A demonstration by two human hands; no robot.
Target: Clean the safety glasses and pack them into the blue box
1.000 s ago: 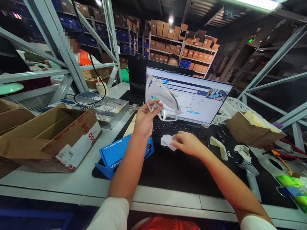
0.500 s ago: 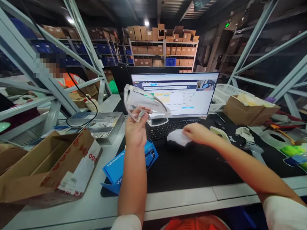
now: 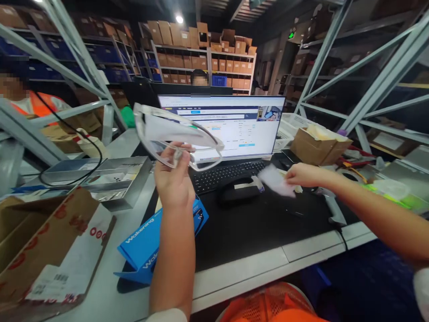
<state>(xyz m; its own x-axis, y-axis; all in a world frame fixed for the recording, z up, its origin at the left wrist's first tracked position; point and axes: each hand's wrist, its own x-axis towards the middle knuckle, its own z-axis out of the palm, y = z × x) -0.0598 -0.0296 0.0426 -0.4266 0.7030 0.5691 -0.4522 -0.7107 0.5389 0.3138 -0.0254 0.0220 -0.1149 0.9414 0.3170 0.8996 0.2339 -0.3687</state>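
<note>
The person's left hand (image 3: 174, 179) is raised in front of the monitor (image 3: 221, 127), fingers pinched closed around the lower edge of a pair of clear safety glasses (image 3: 174, 134). The glasses are being held up off the desk, lens facing the camera and tilted, probably so the screen's light is shining through and showing smears. The grip is sitting low on the frame, likely keeping fingers off the lens.

The right hand (image 3: 303, 175) is reaching out to the right over the black desk mat (image 3: 261, 223), fingertips closed on a white cloth or tissue (image 3: 276, 180) that is blurring with motion. It is well apart from the glasses, near the cardboard box (image 3: 318, 145) and the clutter on the right.

A black glasses case (image 3: 237, 194) is lying on the mat just in front of the keyboard (image 3: 228, 172), between the two hands. A blue Wakening box (image 3: 150, 246) is lying open at the mat's left edge, below the left forearm. An open brown carton (image 3: 50, 250) is sitting at far left, with a metal tray (image 3: 110, 179) behind it.

Other people, one in an orange vest (image 3: 36, 105), are working behind the racks.
</note>
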